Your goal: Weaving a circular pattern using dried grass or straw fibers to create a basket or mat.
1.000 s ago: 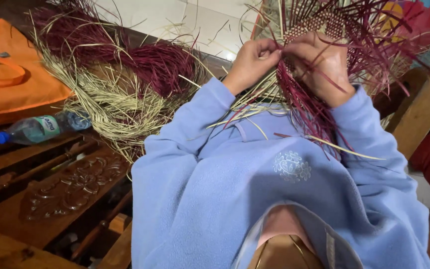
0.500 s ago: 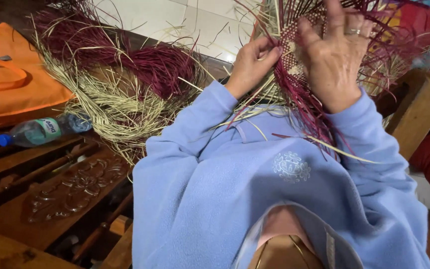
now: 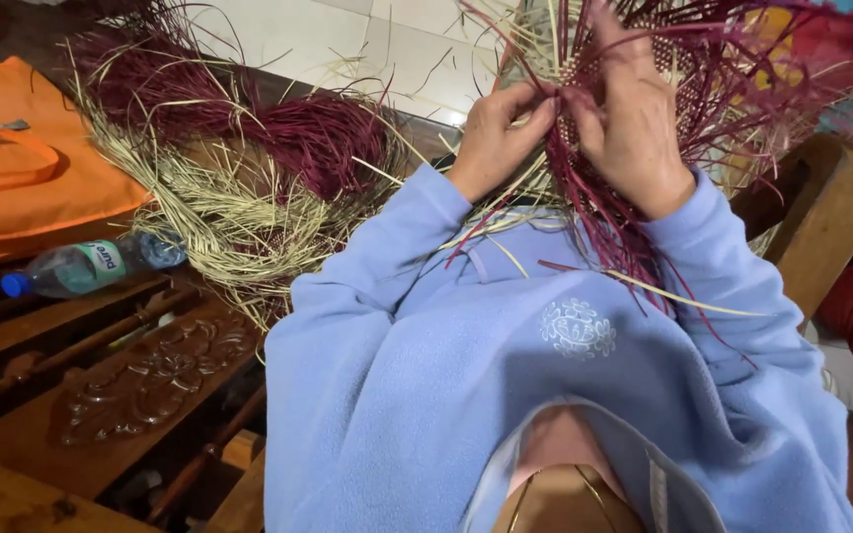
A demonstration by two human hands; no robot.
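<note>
In the head view, both hands are raised in front of the chest against a half-woven straw piece (image 3: 663, 69) of dark red and pale strands. The left hand (image 3: 494, 138) pinches a few strands between thumb and fingertips; the right hand (image 3: 634, 123) closes its fingers on the dark red strands just beside it, thumbs nearly touching. Loose bundles of dyed straw (image 3: 249, 158) lie further left, near a plastic water bottle (image 3: 86, 266) and an orange bag (image 3: 22, 168) on the carved wooden worktop (image 3: 140, 385).
</note>
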